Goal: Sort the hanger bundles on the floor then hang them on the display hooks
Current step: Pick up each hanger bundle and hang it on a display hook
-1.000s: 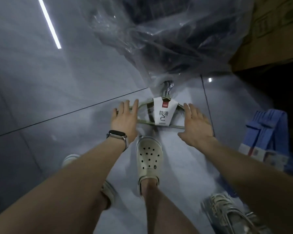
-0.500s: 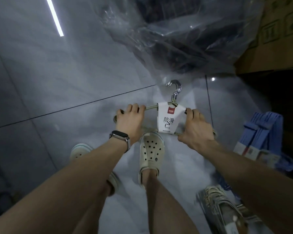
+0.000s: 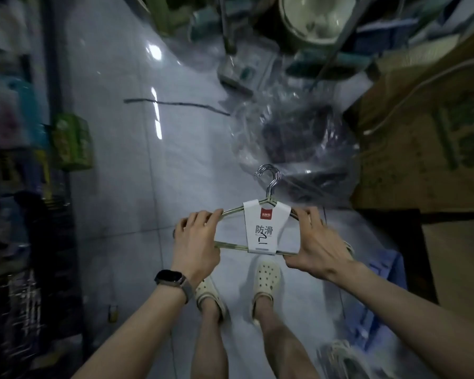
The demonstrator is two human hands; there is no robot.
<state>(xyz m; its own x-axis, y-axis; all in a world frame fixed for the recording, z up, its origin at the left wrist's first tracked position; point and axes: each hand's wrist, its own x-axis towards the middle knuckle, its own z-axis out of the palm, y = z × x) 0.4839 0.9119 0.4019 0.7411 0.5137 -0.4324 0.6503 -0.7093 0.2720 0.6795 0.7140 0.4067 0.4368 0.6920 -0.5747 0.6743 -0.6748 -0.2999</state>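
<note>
A bundle of pale green hangers (image 3: 266,231) with chrome hooks and a white paper sleeve is lifted in front of me, above my feet. My left hand (image 3: 196,242) grips the bundle's left end, fingers curled over the top bar. My right hand (image 3: 316,243) grips its right end the same way. The hooks point up and away from me. A blue hanger bundle (image 3: 378,302) lies on the floor at the lower right, and another pale bundle (image 3: 340,359) lies near the bottom edge.
A large clear plastic bag (image 3: 298,143) with dark contents lies on the grey tile floor ahead. Cardboard boxes (image 3: 422,149) stand at the right. Shelves with packaged goods (image 3: 39,149) line the left. Basins and boxes fill the far end of the aisle.
Both hands closed on the green bundle's ends and raised it off the floor. My view has swung up from the floor toward the aisle.
</note>
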